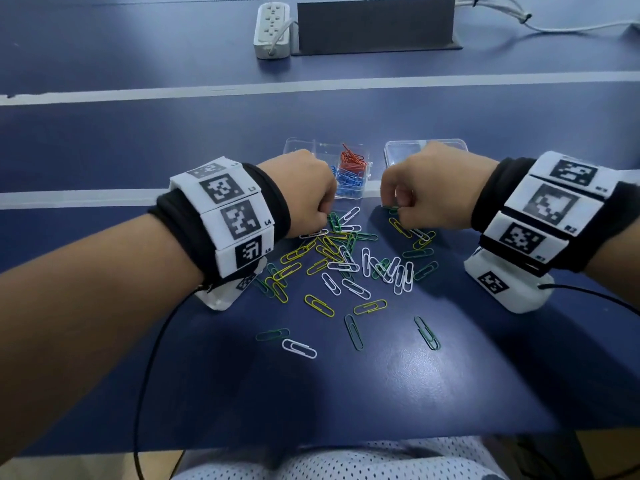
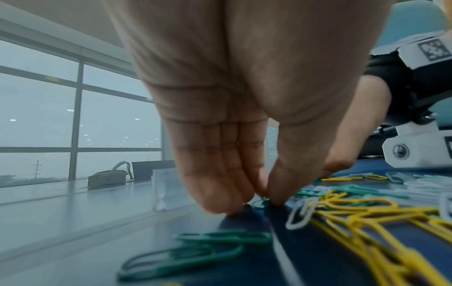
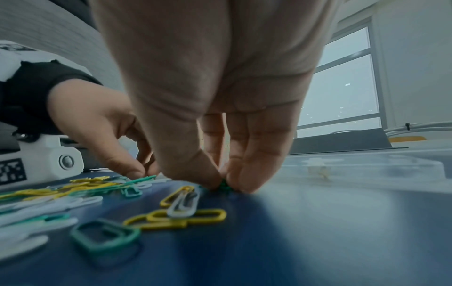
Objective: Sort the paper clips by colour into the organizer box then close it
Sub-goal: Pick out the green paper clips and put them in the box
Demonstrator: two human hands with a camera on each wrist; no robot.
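— Head view first: the blue table (image 1: 450, 375) carries a scatter of green, yellow and white paper clips (image 1: 346, 265), and the organizer box (image 1: 349, 174) sits just beyond them, red and blue already in its compartments. What could go wrong?

— Both hands are pinching at once. The left hand (image 1: 304, 192) has thumb and fingertips (image 2: 220, 201) closed on a green clip (image 2: 259, 203) at the pile's far edge; the right hand (image 1: 433, 188) nips another green clip (image 3: 223, 186) against the table. Clips lie interlocked, so I'd guess a lift could drag a yellow or white one along into the wrong compartment, or the thin wire could slip.

— And what's hard to see?

— The knuckles hide both pinches from above. The clear lid (image 1: 426, 150) and the box's left compartments sit partly behind the hands; I cannot tell what those hold.
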